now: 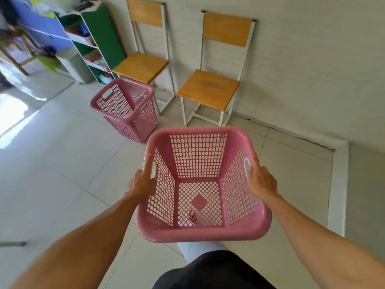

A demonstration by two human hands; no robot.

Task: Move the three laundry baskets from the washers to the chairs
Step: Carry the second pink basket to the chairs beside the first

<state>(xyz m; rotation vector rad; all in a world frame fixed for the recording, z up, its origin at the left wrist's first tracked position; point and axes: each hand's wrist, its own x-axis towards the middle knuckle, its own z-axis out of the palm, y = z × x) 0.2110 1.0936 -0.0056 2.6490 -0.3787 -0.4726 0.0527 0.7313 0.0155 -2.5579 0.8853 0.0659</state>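
Carried basket [203,184], a grip closed on each side handle, left hand [142,182] and right hand [260,180]; right chair [208,88] lies straight ahead, farther off.

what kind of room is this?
Probably a laundry or utility area, though no washers show. Clues: two empty pink baskets, one held, one on the tiled floor; two chairs against the wall; a cluttered shelf.
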